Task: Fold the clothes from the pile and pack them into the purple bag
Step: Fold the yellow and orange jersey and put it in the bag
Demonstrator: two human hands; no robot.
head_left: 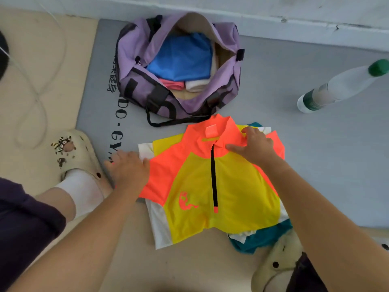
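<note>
Left hand (128, 167) flat on sleeve, right hand (255, 145) flat near collar: you pin orange-yellow zip jersey (214, 182) smooth (pre-fold); purple duffel bag (134, 45) gapes.

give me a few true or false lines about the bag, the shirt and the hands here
1. The purple bag is zipped closed. False: it gapes open, with a blue garment inside.
2. The yellow and orange shirt lies front up with its zip showing. True.
3. The right hand rests near the shirt's collar. True.
4. The left hand holds the bottle. False: it is on the shirt's sleeve; the bottle stands apart on the grey mat.
5. A teal garment lies under the shirt. True.
</note>
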